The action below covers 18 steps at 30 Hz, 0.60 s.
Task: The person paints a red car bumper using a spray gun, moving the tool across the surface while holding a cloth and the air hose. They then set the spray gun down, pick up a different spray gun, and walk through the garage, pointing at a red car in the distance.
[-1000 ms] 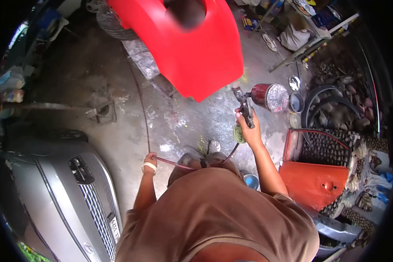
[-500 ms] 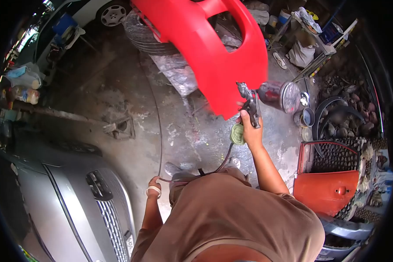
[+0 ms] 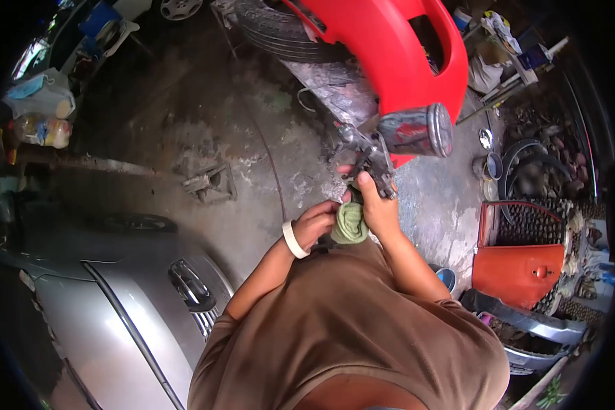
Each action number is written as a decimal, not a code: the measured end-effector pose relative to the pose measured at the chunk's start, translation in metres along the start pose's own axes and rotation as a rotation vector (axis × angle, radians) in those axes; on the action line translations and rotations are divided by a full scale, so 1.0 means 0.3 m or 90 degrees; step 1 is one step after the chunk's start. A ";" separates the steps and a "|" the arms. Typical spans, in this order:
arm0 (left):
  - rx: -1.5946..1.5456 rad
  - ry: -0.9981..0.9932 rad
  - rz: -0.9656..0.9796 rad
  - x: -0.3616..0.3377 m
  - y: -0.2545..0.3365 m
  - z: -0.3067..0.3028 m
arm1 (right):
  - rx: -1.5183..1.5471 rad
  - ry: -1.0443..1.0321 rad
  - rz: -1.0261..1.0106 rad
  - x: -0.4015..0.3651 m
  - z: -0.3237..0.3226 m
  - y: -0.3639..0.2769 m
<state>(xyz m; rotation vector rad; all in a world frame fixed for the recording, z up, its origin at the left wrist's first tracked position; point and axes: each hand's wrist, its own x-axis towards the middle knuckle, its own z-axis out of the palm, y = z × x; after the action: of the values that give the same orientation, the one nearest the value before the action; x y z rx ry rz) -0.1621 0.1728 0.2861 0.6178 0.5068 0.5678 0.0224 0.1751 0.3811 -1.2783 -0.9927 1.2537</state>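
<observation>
My right hand (image 3: 379, 208) grips the handle of a paint spray gun (image 3: 369, 157), whose paint-smeared metal cup (image 3: 417, 130) sticks out to the right. Just below the gun, my left hand (image 3: 316, 224), with a white band on the wrist, has its fingers on a green cloth (image 3: 350, 224) bunched against my right hand. A red car bumper (image 3: 396, 48) stands right behind the gun, at the top of the view.
A silver car front (image 3: 130, 321) fills the lower left. An orange door panel (image 3: 519, 263) leans at the right, with a grey bumper (image 3: 526, 328) below it and black fender parts (image 3: 526, 164) above. A tyre (image 3: 287, 27) lies behind the red bumper. Bags (image 3: 41, 116) sit at far left.
My left hand let go of the air hose at my side and came up to the green cloth. The spray gun drew back from the red bumper toward my chest.
</observation>
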 end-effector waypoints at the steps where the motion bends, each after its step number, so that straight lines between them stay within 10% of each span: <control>1: -0.015 -0.040 0.000 -0.006 -0.023 -0.045 | 0.009 -0.014 -0.004 0.007 0.002 0.012; 18: -0.209 0.049 0.011 0.191 0.521 -0.483 | 0.026 -0.279 0.049 0.782 0.392 -0.078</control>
<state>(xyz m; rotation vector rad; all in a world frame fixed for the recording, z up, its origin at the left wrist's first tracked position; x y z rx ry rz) -0.2584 0.3709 0.2709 0.2901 0.4673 0.6764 -0.0658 0.4233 0.3848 -1.0376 -1.2256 1.6485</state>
